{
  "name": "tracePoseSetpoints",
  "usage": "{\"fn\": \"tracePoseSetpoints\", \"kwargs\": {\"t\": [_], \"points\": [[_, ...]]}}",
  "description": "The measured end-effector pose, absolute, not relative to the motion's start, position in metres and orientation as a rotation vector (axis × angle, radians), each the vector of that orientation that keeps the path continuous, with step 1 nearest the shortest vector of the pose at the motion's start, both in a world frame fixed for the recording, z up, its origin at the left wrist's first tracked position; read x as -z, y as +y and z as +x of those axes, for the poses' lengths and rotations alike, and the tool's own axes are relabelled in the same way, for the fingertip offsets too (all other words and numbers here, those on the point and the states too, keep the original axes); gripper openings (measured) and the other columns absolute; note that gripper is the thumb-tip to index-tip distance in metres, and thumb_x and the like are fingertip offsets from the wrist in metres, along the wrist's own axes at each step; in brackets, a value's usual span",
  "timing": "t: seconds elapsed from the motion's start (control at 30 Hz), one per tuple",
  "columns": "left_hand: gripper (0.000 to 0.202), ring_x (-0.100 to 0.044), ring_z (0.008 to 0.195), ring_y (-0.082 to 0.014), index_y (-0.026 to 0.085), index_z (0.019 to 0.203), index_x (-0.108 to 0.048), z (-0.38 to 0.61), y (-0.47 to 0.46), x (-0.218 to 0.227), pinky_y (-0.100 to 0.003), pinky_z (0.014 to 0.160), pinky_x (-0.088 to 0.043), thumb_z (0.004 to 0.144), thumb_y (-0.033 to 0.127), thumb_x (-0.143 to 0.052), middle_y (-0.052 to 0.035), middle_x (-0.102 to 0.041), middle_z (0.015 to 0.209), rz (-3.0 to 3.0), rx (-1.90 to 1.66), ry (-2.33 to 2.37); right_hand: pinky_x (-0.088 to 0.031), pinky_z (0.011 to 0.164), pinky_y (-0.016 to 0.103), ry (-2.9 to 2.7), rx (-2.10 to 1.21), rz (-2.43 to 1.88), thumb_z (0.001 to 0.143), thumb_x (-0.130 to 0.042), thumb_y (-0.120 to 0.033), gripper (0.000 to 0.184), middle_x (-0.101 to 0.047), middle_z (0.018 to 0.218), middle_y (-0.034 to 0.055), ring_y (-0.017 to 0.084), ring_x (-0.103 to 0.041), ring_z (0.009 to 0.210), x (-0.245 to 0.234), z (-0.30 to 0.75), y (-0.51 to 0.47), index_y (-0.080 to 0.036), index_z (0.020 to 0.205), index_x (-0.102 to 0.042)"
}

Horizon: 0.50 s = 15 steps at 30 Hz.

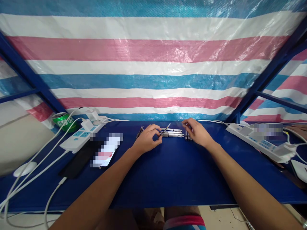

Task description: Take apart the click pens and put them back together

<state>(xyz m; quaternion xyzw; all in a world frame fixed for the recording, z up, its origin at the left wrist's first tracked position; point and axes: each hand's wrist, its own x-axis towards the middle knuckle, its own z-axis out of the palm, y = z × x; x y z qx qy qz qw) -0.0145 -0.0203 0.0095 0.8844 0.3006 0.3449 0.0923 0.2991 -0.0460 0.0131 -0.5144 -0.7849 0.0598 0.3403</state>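
Note:
My left hand is closed in a pinch, with thumb and forefinger round a slim pen part that slants up to the right. My right hand is curled with its fingertips close together; whether a small piece sits between them I cannot make out. Between the hands, several silvery pen barrels lie side by side on the blue tabletop. Short dark pen parts lie under my right fingers. More dark pen parts lie behind my left hand, partly hidden by it.
At left are a white power strip, a green can, a black flat device and a lit phone, with white cables around. Another power strip lies right. A striped plastic sheet hangs behind the table.

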Motion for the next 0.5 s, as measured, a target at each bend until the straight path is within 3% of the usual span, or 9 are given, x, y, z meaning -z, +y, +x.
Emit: {"fn": "tracePoseSetpoints", "kwargs": {"t": [0.2,0.5], "points": [[0.007,-0.065,0.11,-0.0229,0.021,0.089,-0.064,-0.011,-0.021,-0.006,-0.041,0.103,-0.051,0.096,0.021,-0.064,-0.009,-0.069,0.118,2.728,-0.962,0.628,-0.054,0.099,0.046,-2.132,-0.157,-1.057,0.106,-0.052,-0.027,0.017,-0.072,0.115,0.011,0.029,-0.067,0.108,-0.017,0.27,-0.057,-0.025,0.116,-0.066],[0.006,-0.064,0.109,-0.0234,0.02,0.088,-0.063,-0.011,-0.023,-0.006,-0.041,0.101,-0.052,0.094,0.02,-0.065,-0.0096,-0.068,0.118,2.718,-0.938,0.588,-0.052,0.095,0.047,-2.213,-0.037,-1.077,0.104,-0.057,-0.022,0.015,-0.074,0.114,0.0102,0.028,-0.068,0.105,-0.012,0.28,-0.049,-0.024,0.114,-0.068]]}}
